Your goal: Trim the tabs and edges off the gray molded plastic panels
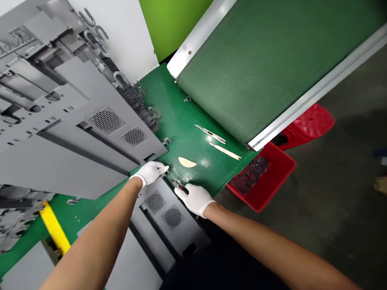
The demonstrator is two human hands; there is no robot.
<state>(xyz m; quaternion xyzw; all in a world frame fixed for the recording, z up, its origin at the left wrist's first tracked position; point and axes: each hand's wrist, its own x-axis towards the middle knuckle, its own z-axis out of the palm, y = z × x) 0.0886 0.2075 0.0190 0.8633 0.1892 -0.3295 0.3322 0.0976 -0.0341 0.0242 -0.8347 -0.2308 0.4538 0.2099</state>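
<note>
A grey plastic panel (181,232) with two mesh vents lies right in front of my body. My left hand (151,172), in a white glove, is at its far corner with thumb and fingers pinched together; what they hold is too small to make out. My right hand (196,200), gloved too, is closed around small cutting pliers (182,188) with red and black handles. The pliers' jaws point toward the panel's edge, close to my left fingertips. Just beyond, a cream half-round piece (187,162) lies on the green tabletop (169,116).
Stacked grey panels (96,85) stand at the left. Two slim knives, a metallic one (210,134) and a cream-handled one (225,151), lie near the conveyor belt (273,50). Below the table edge is a red bin (276,175) with dark scraps, beside a red stool (314,121).
</note>
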